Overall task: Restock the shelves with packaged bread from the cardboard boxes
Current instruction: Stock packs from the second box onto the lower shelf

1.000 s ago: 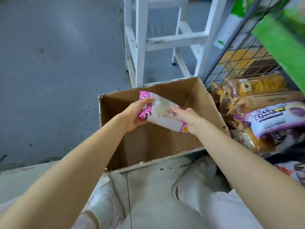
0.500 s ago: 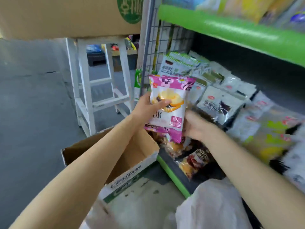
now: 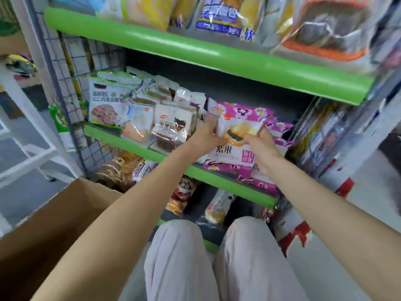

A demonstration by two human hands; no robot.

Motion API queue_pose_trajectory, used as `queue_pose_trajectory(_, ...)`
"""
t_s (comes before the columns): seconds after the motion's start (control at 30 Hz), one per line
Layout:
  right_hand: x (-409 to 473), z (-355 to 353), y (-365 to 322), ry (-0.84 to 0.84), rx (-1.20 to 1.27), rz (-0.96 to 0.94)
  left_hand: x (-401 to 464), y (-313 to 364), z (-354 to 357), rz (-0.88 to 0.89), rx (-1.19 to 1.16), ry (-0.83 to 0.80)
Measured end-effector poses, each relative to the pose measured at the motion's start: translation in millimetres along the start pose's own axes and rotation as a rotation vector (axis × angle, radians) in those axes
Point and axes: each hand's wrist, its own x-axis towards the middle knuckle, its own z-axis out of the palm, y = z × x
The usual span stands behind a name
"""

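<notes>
A pink and white bread pack lies on the middle green shelf, on top of other pink packs of the same kind. My left hand grips its left upper edge. My right hand holds its right side. The open cardboard box stands at the lower left, beside my left forearm; its inside is hidden from here.
More bread packs fill the left of the middle shelf. The upper shelf holds larger bags close above my hands. Packs lie on the bottom shelf. A wire grid panel closes the left end. My knees are below.
Both hands lifted the pink pack out of the box, carried it right and up, and laid it on the middle shelf. The view swung from the box to the shelves.
</notes>
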Motion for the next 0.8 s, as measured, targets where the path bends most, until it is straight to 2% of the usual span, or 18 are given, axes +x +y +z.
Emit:
queue_pose_trajectory(0.13,3,-45,11,0.206,-0.218,-0.024,20,14,56,0.010,0.010,-0.076)
queue_pose_trajectory(0.33,2,-70,43,0.213,-0.363,0.002,29,2,101,-0.038,0.166,-0.117)
queue_pose_trajectory(0.5,1,-67,55,0.307,-0.420,-0.141,26,-14,106,-0.069,0.413,-0.217)
queue_pose_trajectory(0.67,-3,-66,57,0.278,-0.512,-0.293,24,-8,119,-0.109,0.558,-0.176)
queue_pose_trajectory(0.8,1,-65,56,0.186,-0.730,-0.219,30,-14,124,-0.068,0.704,-0.089)
